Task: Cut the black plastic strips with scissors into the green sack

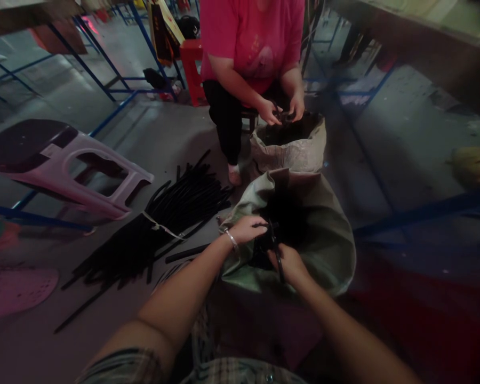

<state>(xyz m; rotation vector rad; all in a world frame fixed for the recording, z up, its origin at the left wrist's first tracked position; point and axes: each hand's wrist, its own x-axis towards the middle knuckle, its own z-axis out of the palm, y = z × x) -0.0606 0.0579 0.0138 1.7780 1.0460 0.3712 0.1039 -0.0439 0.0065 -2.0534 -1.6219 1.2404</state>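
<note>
Over the mouth of a wide pale sack (336, 256), my left hand (248, 229), with a bangle at its wrist, pinches a short black piece (261, 225), seemingly of tube. My right hand (290, 262) is closed around dark scissors (279, 258), whose blades point up and meet the black piece beside my left fingertips. Inside the sack is a dark mass, too dim to make out. On the floor to the left lies a bundle of long black tubes (132, 240), bound with a pale tie (164, 228). A loose black tube (186, 253) extends beside my left forearm.
Opposite me sits a person in a pink shirt (252, 48), both hands over a second sack (290, 154). A plastic stool (100, 170) with a dark seat stands at left, near a pink shoe (22, 288). Blue-framed tables (416, 48) flank both sides; a red stool (191, 72) stands behind.
</note>
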